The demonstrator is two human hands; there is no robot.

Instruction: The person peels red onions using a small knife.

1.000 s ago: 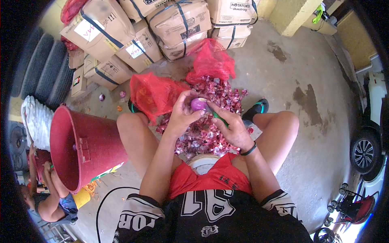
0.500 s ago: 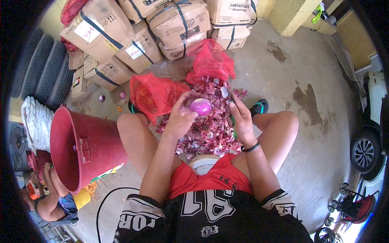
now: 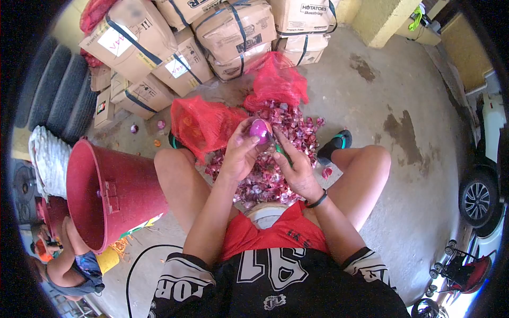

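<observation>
A purple onion (image 3: 260, 130) with a shiny, peeled-looking surface is held in the fingers of my left hand (image 3: 240, 152). My right hand (image 3: 298, 170) is closed round a knife with a green handle (image 3: 282, 153), close beside the onion. The knife's blade is mostly hidden between the hands. Below both hands, a heap of red onion skins (image 3: 270, 180) lies on the floor between my legs.
Red mesh bags (image 3: 204, 127) lie beyond the heap, before stacked cardboard boxes (image 3: 233, 32). A large red tub (image 3: 122, 191) lies tipped at the left, near tyres (image 3: 58, 95) and another person (image 3: 71, 262). A car wheel (image 3: 477, 200) is at the right.
My right hand has moved left, bringing the knife to the onion. The onion is tilted up in my left hand. A piece of red skin now lies near my right foot.
</observation>
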